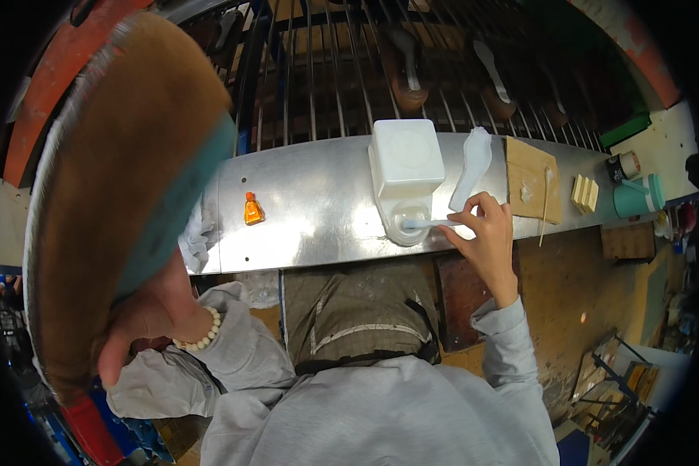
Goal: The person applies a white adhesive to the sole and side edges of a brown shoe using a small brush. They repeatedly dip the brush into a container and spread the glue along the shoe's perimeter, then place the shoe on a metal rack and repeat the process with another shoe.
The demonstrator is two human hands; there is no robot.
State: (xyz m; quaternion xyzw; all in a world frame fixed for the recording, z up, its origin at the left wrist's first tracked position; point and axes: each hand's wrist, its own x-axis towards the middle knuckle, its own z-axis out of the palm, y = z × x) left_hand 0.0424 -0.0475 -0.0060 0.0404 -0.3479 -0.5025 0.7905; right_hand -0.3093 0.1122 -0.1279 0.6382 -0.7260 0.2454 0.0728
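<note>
My left hand (151, 311) grips a large brown suede shoe upper (132, 147), held up close to the camera. The piece has a teal patch, a fuzzy pale edge and a red part (93, 431) at its lower end; most of its far side is hidden. Between thumb and fingers, my right hand (485, 237) pinches a slim white toothbrush-like brush (441, 223). Its head rests in the round cup of a white plastic container (408, 159) on the metal bench. A white insole-shaped piece (471, 167) lies just beyond this hand.
On the metal bench (311, 210) stands a small orange bottle (252, 210). To the right lie a tan board (532, 182) with a thin stick (547, 198), pale wooden blocks (584, 194) and a teal mug (637, 196). Behind runs a barred rack (326, 93) holding several shoe forms (408, 70).
</note>
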